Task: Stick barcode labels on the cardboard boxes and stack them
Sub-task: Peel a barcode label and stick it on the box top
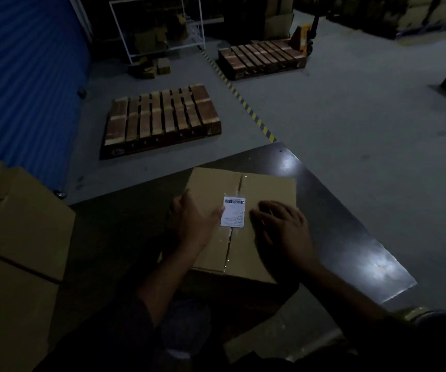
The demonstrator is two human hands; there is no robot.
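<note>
While the barcode label already lies white across the taped centre seam of the cardboard box, we have both hands flat on the box top, one on each side of it. Our left hand rests open, palm down, just left of the label, its thumb tip touching the label's left edge. Our right hand lies just to the right, fingers spread and slightly curled against the cardboard, holding nothing. In this dim light we cannot say for certain whether every corner of the label is pressed down, though it looks flat.

We judge the sticking step to be at its end: the label is on, and the hands are smoothing it or steadying the box. The box sits on the dark tabletop, toward its near middle, with more cardboard boxes already stacked at the near left.

Next comes the stacking. That calls for shifting both hands from the top to opposite sides of the box, gripping it evenly, lifting it clear of the tabletop, and carrying it left to the stack or perhaps out to the wooden pallet lying bare on the floor beyond. We cannot tell which place is meant.
</note>
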